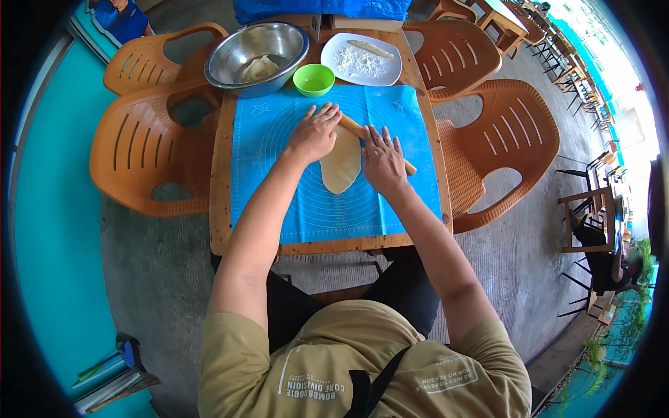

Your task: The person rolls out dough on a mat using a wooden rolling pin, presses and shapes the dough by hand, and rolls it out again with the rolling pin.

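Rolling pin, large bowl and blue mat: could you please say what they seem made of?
Rolling pin: probably wood, smooth, by its tan colour. Large bowl: likely polished metal, by its silvery reflections. Blue mat: perhaps silicone or plastic, slightly glossy, with creases.

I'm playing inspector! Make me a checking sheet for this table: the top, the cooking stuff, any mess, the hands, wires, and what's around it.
Surface: blue mat on a wooden table; the mat has some creases.
Job's things: flat dough on the mat; pin slanting at its far end; steel bowl with a dough lump; green bowl; plate with white powder.
Clutter: something blue past the plate.
Hands: left hand at the pin's far end; right hand flat over the pin.
Cables: nothing seen.
Surroundings: orange chairs both sides; grey floor.
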A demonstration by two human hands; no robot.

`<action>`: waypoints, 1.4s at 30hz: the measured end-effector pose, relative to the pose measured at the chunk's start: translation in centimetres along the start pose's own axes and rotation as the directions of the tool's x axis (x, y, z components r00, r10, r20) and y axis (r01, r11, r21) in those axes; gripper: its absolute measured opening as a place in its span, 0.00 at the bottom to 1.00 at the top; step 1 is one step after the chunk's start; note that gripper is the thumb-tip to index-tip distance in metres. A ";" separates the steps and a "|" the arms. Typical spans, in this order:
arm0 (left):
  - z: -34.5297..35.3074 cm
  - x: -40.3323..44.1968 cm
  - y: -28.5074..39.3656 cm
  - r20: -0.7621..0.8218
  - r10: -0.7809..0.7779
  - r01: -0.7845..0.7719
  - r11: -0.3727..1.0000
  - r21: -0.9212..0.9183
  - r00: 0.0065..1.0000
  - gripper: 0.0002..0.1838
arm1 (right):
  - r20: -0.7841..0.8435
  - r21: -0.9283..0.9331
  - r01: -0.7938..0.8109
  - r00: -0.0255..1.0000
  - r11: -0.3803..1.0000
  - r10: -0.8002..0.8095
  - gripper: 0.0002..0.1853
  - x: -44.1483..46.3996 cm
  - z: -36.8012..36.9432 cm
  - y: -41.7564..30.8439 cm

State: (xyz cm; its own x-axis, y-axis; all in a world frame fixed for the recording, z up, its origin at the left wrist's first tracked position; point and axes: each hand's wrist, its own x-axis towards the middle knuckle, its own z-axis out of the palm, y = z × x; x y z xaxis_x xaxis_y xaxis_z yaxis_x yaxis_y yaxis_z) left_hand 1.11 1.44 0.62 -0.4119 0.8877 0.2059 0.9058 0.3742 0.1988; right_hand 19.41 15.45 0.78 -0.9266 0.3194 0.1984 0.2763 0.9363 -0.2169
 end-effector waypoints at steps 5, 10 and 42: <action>0.3 1.9 0.3 0.045 -0.023 0.025 0.999 -0.027 0.999 0.30 | -0.026 0.010 -0.057 0.998 0.998 0.057 0.29 0.9 0.2 0.8; 0.8 3.8 0.2 0.094 0.002 0.001 0.999 -0.037 0.996 0.31 | -0.026 -0.010 -0.083 0.996 0.997 0.082 0.29 1.6 0.1 1.5; -0.1 -4.1 2.1 -0.291 -0.033 -0.012 0.989 -0.150 0.956 0.27 | -0.267 0.078 0.076 0.962 0.994 -0.052 0.10 0.4 0.1 -1.7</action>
State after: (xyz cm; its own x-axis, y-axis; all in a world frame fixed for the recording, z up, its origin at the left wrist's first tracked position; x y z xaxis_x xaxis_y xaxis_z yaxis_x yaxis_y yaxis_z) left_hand 4.65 -1.43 0.29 -0.4523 0.7586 0.4691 0.8855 0.3192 0.3376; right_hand 18.58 14.00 1.11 -0.8378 0.2975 0.4577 0.1847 0.9435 -0.2751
